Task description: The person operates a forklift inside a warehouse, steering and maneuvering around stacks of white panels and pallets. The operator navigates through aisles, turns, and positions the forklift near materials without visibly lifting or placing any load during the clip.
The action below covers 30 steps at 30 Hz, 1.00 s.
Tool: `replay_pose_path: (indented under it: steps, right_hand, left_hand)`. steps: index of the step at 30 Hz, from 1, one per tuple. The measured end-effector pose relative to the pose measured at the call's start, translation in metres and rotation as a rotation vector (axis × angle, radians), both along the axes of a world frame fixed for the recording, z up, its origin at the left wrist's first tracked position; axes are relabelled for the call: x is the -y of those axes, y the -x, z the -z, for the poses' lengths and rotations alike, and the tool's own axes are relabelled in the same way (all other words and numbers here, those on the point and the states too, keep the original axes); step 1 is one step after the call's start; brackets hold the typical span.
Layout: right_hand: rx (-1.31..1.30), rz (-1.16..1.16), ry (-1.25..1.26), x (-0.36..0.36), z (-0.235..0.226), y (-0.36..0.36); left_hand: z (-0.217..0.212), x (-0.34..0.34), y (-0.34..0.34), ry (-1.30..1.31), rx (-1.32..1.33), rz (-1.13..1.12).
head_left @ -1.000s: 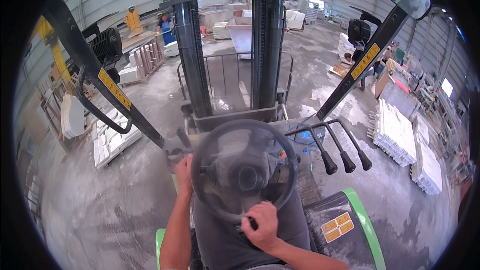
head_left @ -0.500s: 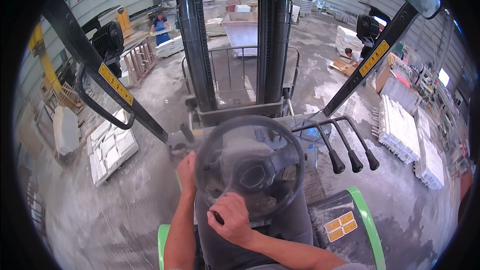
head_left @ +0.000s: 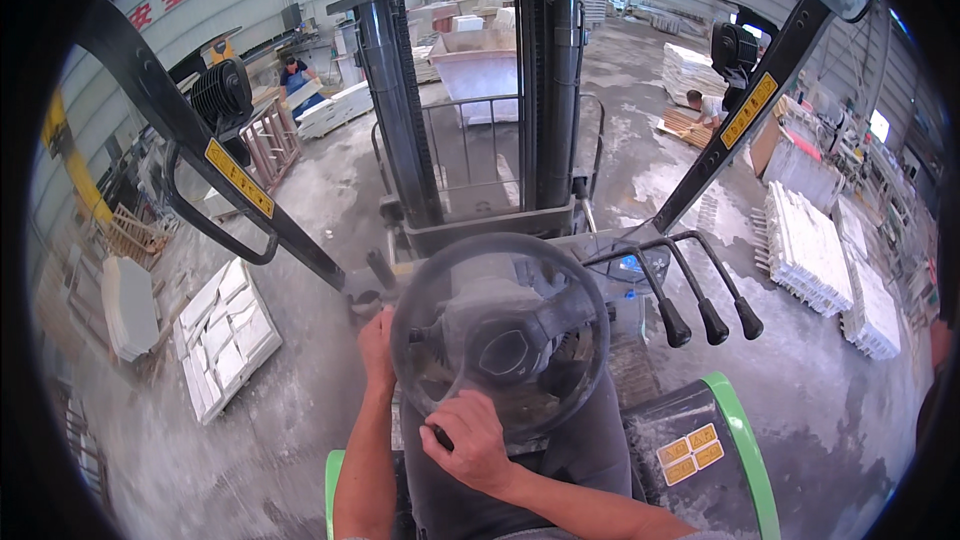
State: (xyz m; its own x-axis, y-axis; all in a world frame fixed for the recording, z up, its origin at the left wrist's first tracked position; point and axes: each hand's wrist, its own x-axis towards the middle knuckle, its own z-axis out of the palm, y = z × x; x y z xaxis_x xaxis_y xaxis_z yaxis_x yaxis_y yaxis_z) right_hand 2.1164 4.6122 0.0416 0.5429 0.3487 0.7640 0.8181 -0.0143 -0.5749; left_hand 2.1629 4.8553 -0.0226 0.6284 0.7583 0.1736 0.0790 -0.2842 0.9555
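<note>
A black steering wheel (head_left: 500, 240) with a dusty hub is in front of me, behind the forklift's mast (head_left: 548, 90). My right hand (head_left: 468, 445) is closed around a dark spinner knob (head_left: 440, 435) at the wheel's lower left. At the left of the rim is my left hand (head_left: 377, 348), its fingers curled and partly hidden, close under a short dark lever (head_left: 380, 268). What it grips, if anything, I cannot make out. To the right of the wheel, several black-knobbed control levers (head_left: 712, 325) stand untouched.
A pale tapered bin (head_left: 478, 75) stands beyond the mast. Slabs (head_left: 228, 335) lie on the floor at left, and stacked white slabs (head_left: 808, 250) at right. One worker (head_left: 300, 85) leans over slabs at far left; another person (head_left: 700, 108) crouches by wooden slats at right.
The surroundings have shifted: the left slabs appear lower and larger, and the right stacks lie slightly farther right. The far-left worker now bends over. Both my hands keep their places.
</note>
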Motion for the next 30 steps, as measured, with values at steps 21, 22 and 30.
replay_pose_path:
  steps: [21, 22, 30]
  right_hand:
    - [0.019, 0.520, 0.021, -0.031, 0.014, -0.197]
    - [0.017, 0.535, 0.005, -0.037, 0.013, -0.207]
    - [-0.076, 0.652, -0.091, -0.088, -0.013, -0.294]
  left_hand:
    - [-0.004, -0.138, -0.160, -0.020, -0.006, 0.116]
    - [-0.003, -0.144, -0.168, -0.016, 0.004, 0.125]
    - [0.005, -0.191, -0.231, -0.032, 0.053, 0.157]
